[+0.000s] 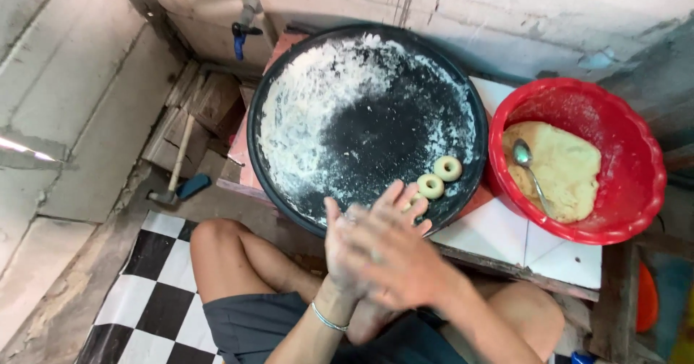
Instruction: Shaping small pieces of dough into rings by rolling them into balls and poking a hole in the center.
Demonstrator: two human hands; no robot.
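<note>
My left hand (pixel 341 259), with a thin bracelet at the wrist, and my right hand (pixel 397 252) are pressed palm to palm over the near edge of a round black tray (pixel 383 129). Both are dusted with flour and blurred, and anything between the palms is hidden. Loose flour covers the left half of the tray. Two ring-shaped dough pieces (pixel 447 167) (pixel 431 185) lie on its right near side, and a third is partly hidden behind my fingers. To the right stands a red bowl (pixel 578 93) holding a lump of yellow dough (pixel 567 169) with a metal spoon (pixel 531 170) in it.
Tray and bowl rest on a low table with white tiles (pixel 538 247). A hammer (pixel 178 172) and wood scraps (pixel 199 107) lie on the floor at left, below a tap with a blue handle (pixel 242 33). My bare knees are over checkered flooring (pixel 155 284).
</note>
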